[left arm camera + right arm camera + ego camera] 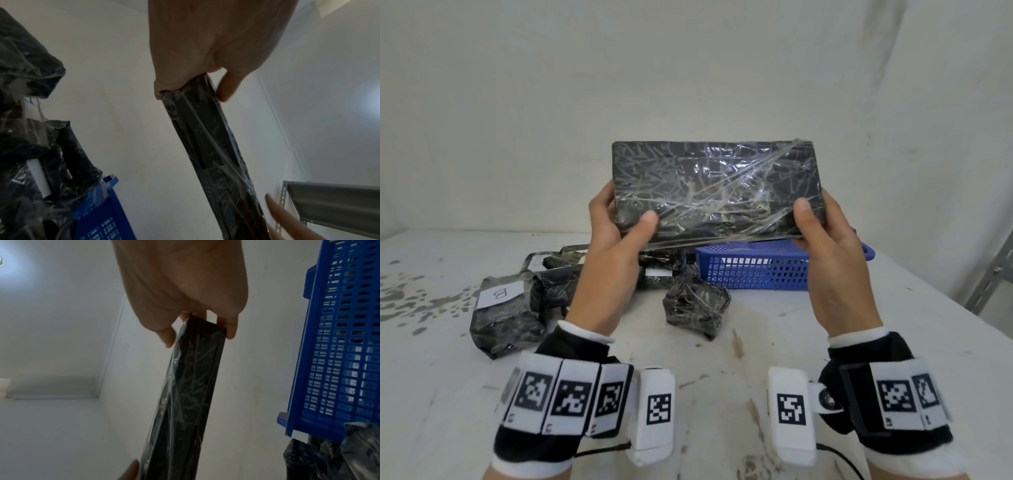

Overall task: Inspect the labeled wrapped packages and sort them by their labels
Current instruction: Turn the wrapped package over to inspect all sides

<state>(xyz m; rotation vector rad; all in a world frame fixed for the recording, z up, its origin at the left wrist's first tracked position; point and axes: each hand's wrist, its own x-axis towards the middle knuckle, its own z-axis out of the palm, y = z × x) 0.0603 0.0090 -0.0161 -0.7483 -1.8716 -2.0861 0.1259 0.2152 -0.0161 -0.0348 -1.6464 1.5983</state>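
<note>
Flat wrapped package [717,190]: a dark slab under clear film, lifted upright above the blue basket [753,270] and nearer you than it. Its long axis runs left to right between your hands. Your left hand [616,236] grasps the left end and your right hand [832,246] the right end, each with the thumb on the near face and fingers behind; neither hand is nearer. No label shows on the face turned toward you, so the coming move probably rotates the slab about its long axis to expose another face. Left of the basket, on the white table [825,325], lie at least four more wrapped packages in a loose cluster; one, the package marked B [500,308], lies farthest from the basket. One basket is visible.
</note>
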